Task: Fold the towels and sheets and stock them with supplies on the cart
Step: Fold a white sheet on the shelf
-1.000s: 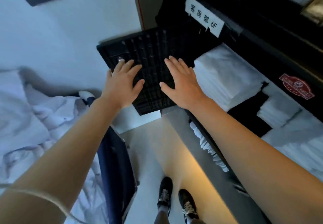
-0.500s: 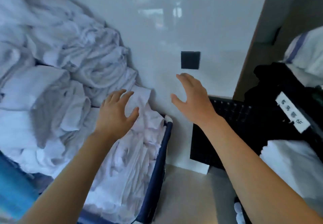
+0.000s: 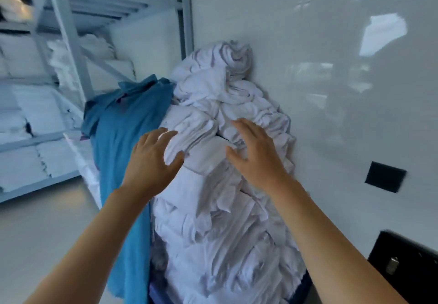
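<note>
Left hand: the left hand (image 3: 151,161) reached forward with fingers spread apart and straight, holding nothing; whether its fingertips touched the cloth could not be told.
Right hand: the right hand (image 3: 254,156) was likewise spread flat, fingers apart, palm toward the cloth, gripping nothing; contact could not be told either.
Towel pile: a tall heap of crumpled white towels and sheets (image 3: 220,209) rose directly ahead of both hands and continued below them, its top well above the fingertips.
Wall: the pile leaned against a glossy white wall (image 3: 331,66) just to the right of the right hand.
Blue cloth: a blue cloth (image 3: 118,142) hung down the heap's side, just left of the left hand and passing behind the left forearm.
Bin edge: a dark blue bin edge (image 3: 308,282) showed under the pile, below the right forearm.
Shelving: a pale metal rack (image 3: 68,43) with blurred stacks of folded white linen (image 3: 28,104) stood well to the left of the left hand.
Black plate: a small black square (image 3: 385,177) sat on the wall, to the right of the right wrist.
Dark object: a black object (image 3: 407,268) lay at lower right, beside the right forearm; what it was could not be told.
</note>
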{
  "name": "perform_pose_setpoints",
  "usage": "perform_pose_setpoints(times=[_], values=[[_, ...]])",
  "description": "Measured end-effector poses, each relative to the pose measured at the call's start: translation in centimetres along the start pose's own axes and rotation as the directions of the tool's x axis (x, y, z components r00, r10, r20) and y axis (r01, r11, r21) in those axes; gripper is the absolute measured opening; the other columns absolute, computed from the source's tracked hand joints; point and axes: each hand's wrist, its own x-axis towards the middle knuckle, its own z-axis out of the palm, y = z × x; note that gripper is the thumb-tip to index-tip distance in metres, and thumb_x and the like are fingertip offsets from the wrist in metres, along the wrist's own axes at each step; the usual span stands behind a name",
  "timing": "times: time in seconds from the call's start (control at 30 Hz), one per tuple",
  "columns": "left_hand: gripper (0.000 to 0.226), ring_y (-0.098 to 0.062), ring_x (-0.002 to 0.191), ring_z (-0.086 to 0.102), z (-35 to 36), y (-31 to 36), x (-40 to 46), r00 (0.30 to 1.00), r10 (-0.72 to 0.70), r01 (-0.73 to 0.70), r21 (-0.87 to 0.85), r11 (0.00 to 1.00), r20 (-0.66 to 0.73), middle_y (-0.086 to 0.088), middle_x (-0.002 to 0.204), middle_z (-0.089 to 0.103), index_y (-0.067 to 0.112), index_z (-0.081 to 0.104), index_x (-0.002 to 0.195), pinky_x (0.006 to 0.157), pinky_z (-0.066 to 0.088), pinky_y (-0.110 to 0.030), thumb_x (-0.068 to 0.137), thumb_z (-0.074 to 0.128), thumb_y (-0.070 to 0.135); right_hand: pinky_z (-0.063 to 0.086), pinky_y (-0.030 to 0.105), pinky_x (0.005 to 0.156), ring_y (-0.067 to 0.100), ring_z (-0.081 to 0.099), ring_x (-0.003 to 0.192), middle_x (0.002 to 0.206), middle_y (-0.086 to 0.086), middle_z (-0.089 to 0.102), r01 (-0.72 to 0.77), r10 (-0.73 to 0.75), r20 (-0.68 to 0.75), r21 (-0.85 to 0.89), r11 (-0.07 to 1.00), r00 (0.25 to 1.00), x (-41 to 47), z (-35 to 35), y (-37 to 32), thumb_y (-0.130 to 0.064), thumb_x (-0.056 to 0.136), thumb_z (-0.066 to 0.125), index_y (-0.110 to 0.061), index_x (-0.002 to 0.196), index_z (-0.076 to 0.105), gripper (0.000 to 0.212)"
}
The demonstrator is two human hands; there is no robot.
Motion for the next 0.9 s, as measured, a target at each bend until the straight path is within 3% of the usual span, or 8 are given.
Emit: perform_pose_setpoints(times=[0.13, 0.5, 0.8, 0.9], values=[[0.065, -0.027, 0.138, 0.043, -3.7, -6.5, 0.6, 0.999, -0.033, 0.034, 0.033, 0.999, -0.035, -0.003, 0.147, 0.052, 0.022, 0.053, 0.144, 0.114, 0.039, -0.049, 0.090, 0.046, 0.057, 0.035, 0.049, 0.117, 0.020, 0.037, 0.146, 0.158, 0.000, 0.041, 0.061, -0.062, 0.013, 0.045, 0.997, 0.998, 3.8, 4.5, -5.4, -0.056, 0.092, 0.047, -0.020, 0.154, 0.044, 0.072], [0.051, -0.023, 0.138, 0.041, -14.6, -27.0, -0.3, 0.973, -0.146, 0.174, 0.151, 0.973, -0.176, 0.001, 0.148, 0.051, 0.027, 0.054, 0.143, 0.112, 0.042, -0.047, 0.096, 0.059, 0.045, 0.029, 0.044, 0.121, 0.015, 0.030, 0.150, 0.161, -0.003, 0.037, 0.225, -0.234, 0.038, 0.164, 0.960, 0.971, 13.3, 20.2, -21.5, -0.040, 0.099, 0.060, -0.020, 0.155, 0.042, 0.063], [0.052, -0.023, 0.140, 0.039, -25.6, -40.4, -5.7, 0.912, -0.309, 0.383, 0.287, 0.878, -0.271, 0.001, 0.151, 0.048, 0.028, 0.053, 0.143, 0.114, 0.040, -0.047, 0.095, 0.060, 0.045, 0.031, 0.046, 0.119, 0.016, 0.034, 0.148, 0.158, -0.004, 0.041, 0.340, -0.391, 0.081, 0.355, 0.871, 0.917, 18.1, 32.8, -35.5, -0.040, 0.098, 0.062, -0.020, 0.153, 0.044, 0.062], [0.056, -0.024, 0.138, 0.041, -28.5, -43.4, -8.0, 0.883, -0.355, 0.450, 0.336, 0.828, -0.308, 0.000, 0.149, 0.050, 0.028, 0.052, 0.143, 0.113, 0.042, -0.049, 0.094, 0.049, 0.056, 0.031, 0.047, 0.119, 0.018, 0.034, 0.148, 0.159, -0.003, 0.040, 0.384, -0.454, 0.102, 0.391, 0.837, 0.885, 18.8, 36.3, -39.1, -0.041, 0.098, 0.061, -0.021, 0.153, 0.043, 0.061]])
